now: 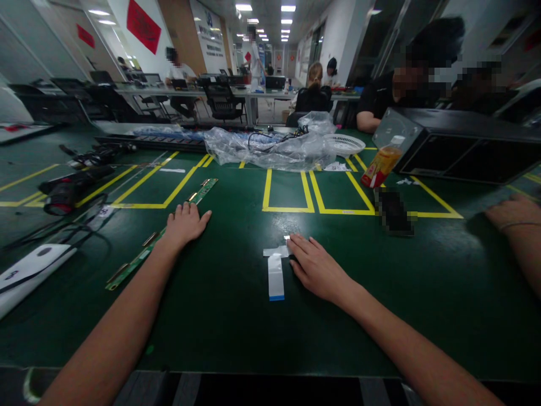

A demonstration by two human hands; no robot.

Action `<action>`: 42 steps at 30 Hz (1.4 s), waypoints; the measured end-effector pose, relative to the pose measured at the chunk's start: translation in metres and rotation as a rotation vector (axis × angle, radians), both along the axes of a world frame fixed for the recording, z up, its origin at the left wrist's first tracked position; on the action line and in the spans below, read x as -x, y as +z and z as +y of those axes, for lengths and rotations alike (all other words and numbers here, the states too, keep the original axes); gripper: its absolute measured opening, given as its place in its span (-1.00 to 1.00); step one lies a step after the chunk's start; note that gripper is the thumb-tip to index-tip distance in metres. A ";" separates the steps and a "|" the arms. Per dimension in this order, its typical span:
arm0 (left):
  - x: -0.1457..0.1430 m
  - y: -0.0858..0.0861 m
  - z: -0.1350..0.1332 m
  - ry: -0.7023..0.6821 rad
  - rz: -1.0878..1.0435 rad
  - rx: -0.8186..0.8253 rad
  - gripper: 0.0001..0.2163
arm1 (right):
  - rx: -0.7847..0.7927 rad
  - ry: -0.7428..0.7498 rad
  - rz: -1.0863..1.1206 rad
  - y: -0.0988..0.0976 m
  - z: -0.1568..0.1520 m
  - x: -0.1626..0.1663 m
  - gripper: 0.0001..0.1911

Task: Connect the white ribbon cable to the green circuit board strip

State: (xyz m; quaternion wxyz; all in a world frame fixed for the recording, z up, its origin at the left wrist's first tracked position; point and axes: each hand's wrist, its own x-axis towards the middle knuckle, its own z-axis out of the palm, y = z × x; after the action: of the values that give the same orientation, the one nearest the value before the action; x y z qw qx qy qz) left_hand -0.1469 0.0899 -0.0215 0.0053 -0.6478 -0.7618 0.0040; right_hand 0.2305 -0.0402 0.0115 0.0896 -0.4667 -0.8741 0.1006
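My left hand (185, 224) lies flat, palm down, on the green table mat (228, 293), resting over the middle of a long thin green circuit board strip (203, 192) that runs diagonally from near left to far centre. My right hand (316, 268) also lies flat on the mat with fingers spread, its fingertips touching the top of a white flat ribbon cable (275, 274) with a blue end. Neither hand grips anything.
Crumpled clear plastic with black wires (274, 148) lies at the back, beside a white fan grille (344, 144). An orange drink carton (381, 164) leans by a black box (460, 149). Another person's hand (513, 214) rests at right. Black tools and cables (67, 189) sit at left.
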 end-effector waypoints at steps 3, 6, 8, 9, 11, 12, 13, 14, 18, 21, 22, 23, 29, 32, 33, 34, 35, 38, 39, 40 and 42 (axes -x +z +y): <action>-0.004 -0.001 0.001 -0.035 0.006 0.023 -0.26 | 0.000 0.012 0.002 0.003 0.000 -0.001 -0.46; -0.009 0.002 -0.001 -0.069 -0.023 0.034 -0.27 | -0.005 0.013 0.016 0.004 -0.001 -0.001 -0.46; -0.017 0.004 -0.004 -0.123 -0.047 0.035 -0.28 | -0.006 0.016 0.017 0.004 -0.002 0.000 -0.47; -0.024 0.006 -0.007 -0.163 -0.057 0.036 -0.29 | -0.008 0.020 0.015 0.003 -0.003 0.000 -0.47; -0.040 0.009 -0.015 -0.259 -0.081 0.052 -0.31 | -0.016 0.031 0.014 0.003 -0.005 0.002 -0.48; -0.051 0.010 -0.020 -0.314 -0.102 0.065 -0.32 | -0.021 0.039 0.012 0.003 -0.006 0.004 -0.49; -0.062 0.011 -0.025 -0.370 -0.129 0.080 -0.33 | -0.027 0.048 0.009 0.004 -0.007 0.005 -0.50; -0.075 0.013 -0.032 -0.430 -0.158 0.095 -0.35 | -0.034 0.057 0.005 0.004 -0.008 0.007 -0.50; -0.123 0.022 -0.062 -0.731 -0.267 0.163 -0.42 | -0.052 0.062 -0.023 0.005 -0.013 0.014 -0.51; -0.143 0.030 -0.077 -0.965 -0.333 0.232 -0.48 | -0.071 0.037 -0.041 0.004 -0.017 0.018 -0.50; -0.146 0.032 -0.080 -1.011 -0.351 0.251 -0.49 | -0.077 0.027 -0.044 0.003 -0.018 0.019 -0.49; -0.147 0.034 -0.081 -1.039 -0.366 0.265 -0.50 | -0.081 0.018 -0.048 0.002 -0.019 0.021 -0.49; -0.142 0.035 -0.079 -1.065 -0.396 0.282 -0.50 | -0.102 -0.053 -0.058 -0.007 -0.025 0.030 -0.44; -0.141 0.035 -0.079 -1.066 -0.412 0.279 -0.50 | -0.105 -0.079 -0.066 -0.008 -0.026 0.033 -0.44; -0.141 0.034 -0.079 -1.067 -0.415 0.278 -0.50 | -0.103 -0.086 -0.069 -0.007 -0.026 0.033 -0.44; -0.141 0.034 -0.079 -1.069 -0.417 0.277 -0.50 | -0.101 -0.092 -0.075 -0.007 -0.026 0.034 -0.44; -0.141 0.034 -0.079 -1.072 -0.417 0.274 -0.50 | -0.098 -0.097 -0.081 -0.006 -0.026 0.034 -0.44; -0.140 0.031 -0.078 -1.079 -0.417 0.266 -0.50 | -0.080 -0.107 -0.103 -0.003 -0.026 0.034 -0.42; -0.139 0.030 -0.078 -1.083 -0.418 0.264 -0.50 | -0.075 -0.111 -0.105 -0.003 -0.027 0.034 -0.42; -0.139 0.030 -0.077 -1.085 -0.420 0.261 -0.50 | -0.070 -0.115 -0.106 -0.003 -0.027 0.034 -0.41; -0.139 0.029 -0.077 -1.090 -0.423 0.254 -0.49 | -0.065 -0.123 -0.105 -0.002 -0.027 0.033 -0.40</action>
State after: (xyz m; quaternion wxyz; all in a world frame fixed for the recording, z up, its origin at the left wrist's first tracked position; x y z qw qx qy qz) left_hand -0.0081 0.0131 0.0073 -0.2228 -0.9275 -0.2978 -0.0372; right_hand 0.1976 -0.0671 0.0090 0.0646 -0.5211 -0.8500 0.0418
